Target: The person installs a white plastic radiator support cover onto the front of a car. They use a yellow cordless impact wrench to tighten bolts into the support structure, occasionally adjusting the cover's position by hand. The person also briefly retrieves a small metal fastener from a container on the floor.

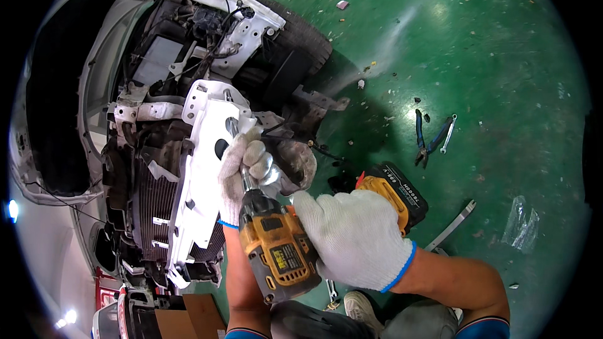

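My right hand (355, 233), in a white knitted glove, is closed around the handle of a yellow-and-black power driver (281, 248), its battery (402, 196) jutting past my knuckles. My gloved left hand (241, 166) curls round the metal shaft (249, 182) ahead of the driver's nose. That shaft runs along the right edge of a white beam (204, 132) toward its upper right corner; I can't tell whether the tip touches anything. Behind the beam's left edge stands the finned radiator (154, 207). On the green floor (502, 88), well right of the beam, lie a metal strip (457, 221), crumpled clear plastic (521, 223), and blue-handled pliers (422, 138) just beside a small wrench (449, 135). Farther off, beyond the beam's upper end, is a black tyre (308, 34).
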The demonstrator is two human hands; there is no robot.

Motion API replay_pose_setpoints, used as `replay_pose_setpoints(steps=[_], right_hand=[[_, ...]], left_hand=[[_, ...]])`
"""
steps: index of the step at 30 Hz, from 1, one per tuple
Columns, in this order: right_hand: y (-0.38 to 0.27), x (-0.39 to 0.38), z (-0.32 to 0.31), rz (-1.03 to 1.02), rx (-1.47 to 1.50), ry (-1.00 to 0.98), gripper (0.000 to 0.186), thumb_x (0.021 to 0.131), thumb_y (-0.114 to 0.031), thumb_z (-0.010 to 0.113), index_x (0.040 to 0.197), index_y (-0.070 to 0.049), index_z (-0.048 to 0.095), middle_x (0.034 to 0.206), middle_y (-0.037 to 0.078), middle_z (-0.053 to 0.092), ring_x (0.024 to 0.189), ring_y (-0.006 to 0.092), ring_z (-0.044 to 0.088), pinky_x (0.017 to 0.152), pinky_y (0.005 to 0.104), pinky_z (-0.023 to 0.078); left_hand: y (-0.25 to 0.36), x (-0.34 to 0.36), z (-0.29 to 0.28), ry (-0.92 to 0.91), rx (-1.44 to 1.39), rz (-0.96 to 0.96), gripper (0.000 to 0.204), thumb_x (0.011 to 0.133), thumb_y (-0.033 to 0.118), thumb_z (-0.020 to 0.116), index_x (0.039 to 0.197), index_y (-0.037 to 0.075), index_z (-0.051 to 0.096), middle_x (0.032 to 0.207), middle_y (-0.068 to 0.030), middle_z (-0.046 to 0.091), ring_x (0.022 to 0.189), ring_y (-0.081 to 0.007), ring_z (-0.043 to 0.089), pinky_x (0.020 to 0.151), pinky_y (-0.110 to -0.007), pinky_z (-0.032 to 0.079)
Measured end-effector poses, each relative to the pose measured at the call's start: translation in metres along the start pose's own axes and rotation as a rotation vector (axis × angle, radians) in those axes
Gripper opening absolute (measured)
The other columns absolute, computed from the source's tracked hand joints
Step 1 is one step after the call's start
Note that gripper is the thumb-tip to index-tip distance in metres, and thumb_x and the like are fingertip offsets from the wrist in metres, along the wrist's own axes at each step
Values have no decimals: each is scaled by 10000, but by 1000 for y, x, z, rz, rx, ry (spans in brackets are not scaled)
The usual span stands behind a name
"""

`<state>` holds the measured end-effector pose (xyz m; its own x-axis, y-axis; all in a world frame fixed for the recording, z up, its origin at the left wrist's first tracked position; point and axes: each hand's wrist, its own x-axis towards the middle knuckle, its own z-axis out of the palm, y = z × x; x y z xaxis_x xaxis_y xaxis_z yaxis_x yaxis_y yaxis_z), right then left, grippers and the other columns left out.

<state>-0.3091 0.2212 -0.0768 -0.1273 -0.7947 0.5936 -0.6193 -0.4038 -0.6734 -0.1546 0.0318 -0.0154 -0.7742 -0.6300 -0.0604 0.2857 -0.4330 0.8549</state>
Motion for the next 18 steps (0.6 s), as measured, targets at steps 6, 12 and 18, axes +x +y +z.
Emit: replay_pose_setpoints(steps=[6,12,18], right_hand=[[14,17,7,11,56,-2,418,715,-208,755,1041,-12,581,785,106,657,694,286,694,608,412,520],[14,18,13,44,94,-11,578,670,-303,851,1090,-18,574,805,119,667,738,312,699,623,429,518],[5,28,-3,16,-124,-50,424,705,-243,801,1006,-26,596,787,117,660,725,305,694,623,431,499]], left_hand=[[-7,5,19,151,67,69,315,1083,275,493,1237,0,486,829,6,494,743,-112,551,649,-237,491],[-3,5,20,202,95,60,269,1080,241,495,1217,9,491,772,34,445,708,-85,510,616,-214,471],[-14,8,11,51,-124,121,209,1058,153,478,1207,10,510,750,52,418,665,-89,484,594,-222,463]])
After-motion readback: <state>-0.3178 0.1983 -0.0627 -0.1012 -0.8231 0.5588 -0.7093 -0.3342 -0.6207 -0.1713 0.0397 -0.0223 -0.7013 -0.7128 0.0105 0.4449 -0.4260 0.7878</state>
